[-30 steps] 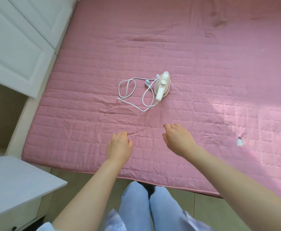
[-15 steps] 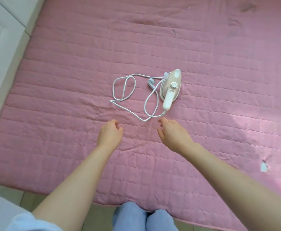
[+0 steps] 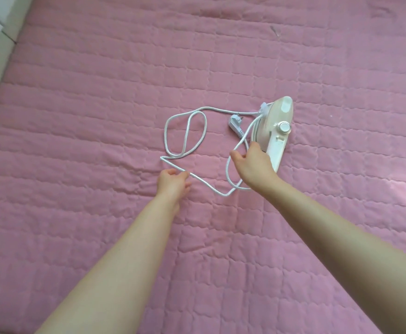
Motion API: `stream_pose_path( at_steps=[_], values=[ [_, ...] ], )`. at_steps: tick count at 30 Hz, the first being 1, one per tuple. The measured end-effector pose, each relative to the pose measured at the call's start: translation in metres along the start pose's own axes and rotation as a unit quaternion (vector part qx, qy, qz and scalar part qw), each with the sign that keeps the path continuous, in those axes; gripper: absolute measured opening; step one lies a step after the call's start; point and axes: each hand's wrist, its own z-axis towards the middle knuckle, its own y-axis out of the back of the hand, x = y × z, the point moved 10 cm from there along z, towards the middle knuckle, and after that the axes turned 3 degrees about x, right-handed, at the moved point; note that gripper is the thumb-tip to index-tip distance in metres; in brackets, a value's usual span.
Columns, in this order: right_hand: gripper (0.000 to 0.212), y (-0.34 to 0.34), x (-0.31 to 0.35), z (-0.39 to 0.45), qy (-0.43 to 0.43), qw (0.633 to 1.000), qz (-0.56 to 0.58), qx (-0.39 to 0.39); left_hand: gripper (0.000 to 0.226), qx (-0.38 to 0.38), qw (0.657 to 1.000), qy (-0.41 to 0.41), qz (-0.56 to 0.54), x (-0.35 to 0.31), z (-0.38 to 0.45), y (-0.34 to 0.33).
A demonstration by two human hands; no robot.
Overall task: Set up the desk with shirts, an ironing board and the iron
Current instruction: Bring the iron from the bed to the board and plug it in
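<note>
Reaching in, I am risking my open right hand (image 3: 253, 165) lifting the small pale-pink plastic iron (image 3: 277, 131) while my loosely curled, empty left hand (image 3: 173, 183) misses the looped white cord (image 3: 185, 131), snagging the pink quilted bed (image 3: 101, 92).

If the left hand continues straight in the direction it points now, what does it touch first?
Most likely the white cord: the left hand already has its fingertips at it. Whether they touch it is unclear.

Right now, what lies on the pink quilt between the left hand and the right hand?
In the head view, only a stretch of the white fabric-covered cord on the pink quilted cover lies between the left hand and the right hand.
</note>
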Motion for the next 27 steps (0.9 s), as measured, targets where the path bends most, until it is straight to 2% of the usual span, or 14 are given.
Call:
stream_pose_path(
  at_steps=[2,5,7,9,11,14,17,24,27],
  values=[
    [0.051,-0.006,-0.001,0.015,-0.028,0.997,0.073,0.005,0.046,0.029,0.995,0.024,-0.091,0.005,0.005,-0.013],
    [0.048,-0.009,-0.003,0.028,-0.073,0.971,0.226,0.004,0.032,0.033,0.985,0.030,-0.167,0.001,0.003,-0.019],
    [0.035,-0.012,-0.004,0.034,-0.093,0.943,0.320,0.011,0.026,0.028,0.980,0.018,-0.199,-0.004,0.002,-0.017],
    [0.018,-0.013,0.002,0.037,-0.093,0.927,0.362,0.021,0.031,0.024,0.974,-0.006,-0.225,-0.013,-0.001,-0.013],
    [0.009,-0.006,0.005,0.039,-0.078,0.939,0.335,-0.001,0.034,0.009,0.973,-0.026,-0.229,-0.021,-0.004,-0.003],
    [0.019,0.008,0.020,0.040,0.008,0.972,0.232,-0.038,0.036,-0.013,0.984,-0.058,-0.170,-0.034,-0.011,0.011],
    [0.025,0.007,0.043,0.024,0.110,0.980,0.163,-0.023,0.039,-0.011,0.989,-0.070,-0.129,-0.044,-0.013,0.018],
    [0.048,-0.035,0.068,-0.039,0.256,0.963,-0.026,0.076,0.028,0.040,0.989,-0.059,-0.126,-0.070,-0.025,0.004],
    [0.061,-0.057,0.066,-0.060,0.296,0.943,-0.099,0.113,0.039,0.057,0.992,-0.019,-0.111,-0.072,-0.026,-0.005]
  ],
)
